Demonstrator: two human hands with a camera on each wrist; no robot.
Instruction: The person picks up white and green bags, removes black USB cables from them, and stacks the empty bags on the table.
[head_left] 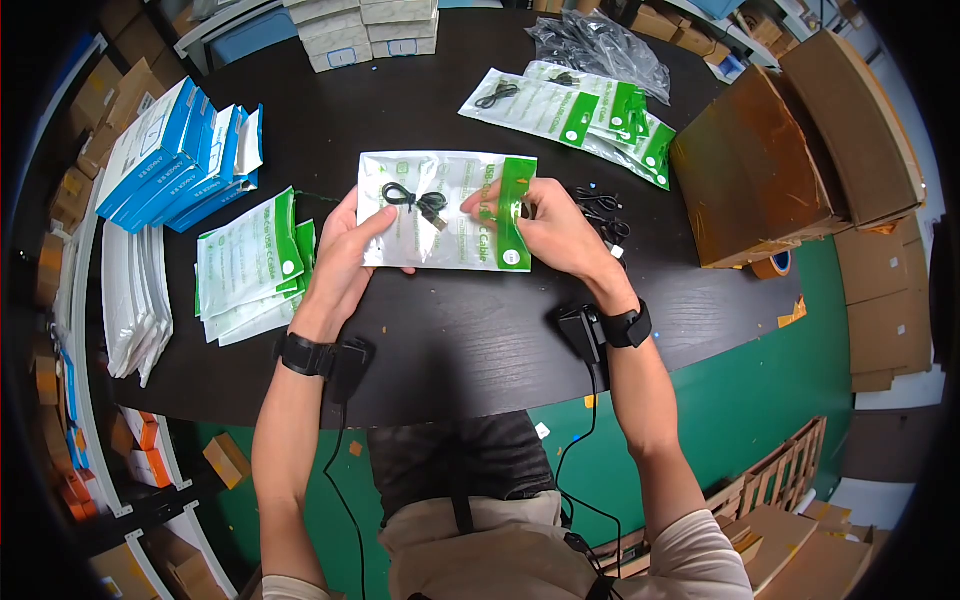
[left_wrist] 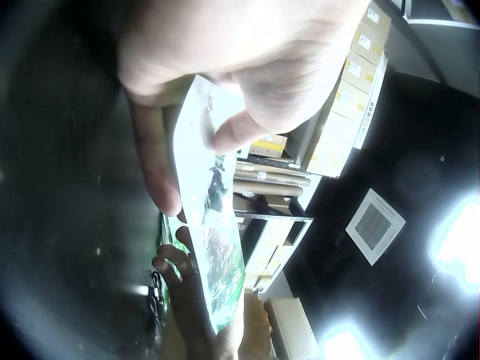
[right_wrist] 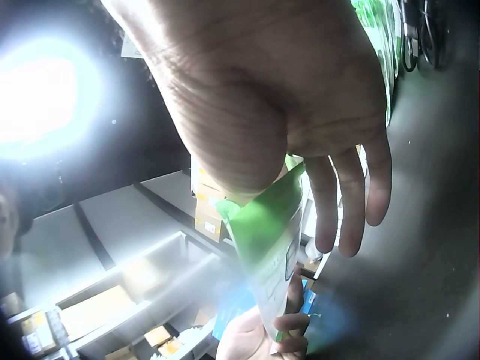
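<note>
A clear and white pouch (head_left: 456, 225) with a green strip at its right end and green "USB Cable" lettering is held above the table. Inside lies a coiled black cable (head_left: 405, 195). My left hand (head_left: 345, 250) grips the pouch's left edge, thumb on the front and fingers behind. At the green end, my right hand (head_left: 562, 232) pinches the pouch between thumb and index finger. In the right wrist view, the other fingers (right_wrist: 346, 202) of that hand extend straight beside the pouch. Its pinching fingertips are partly hidden there.
Similar pouches (head_left: 250, 255) lie stacked at left, with more pouches (head_left: 540, 105) at back right. Loose black cables (head_left: 605, 210) lie right of my right hand. Blue and white boxes (head_left: 170, 150) stand at left, a large cardboard box (head_left: 750, 165) at right.
</note>
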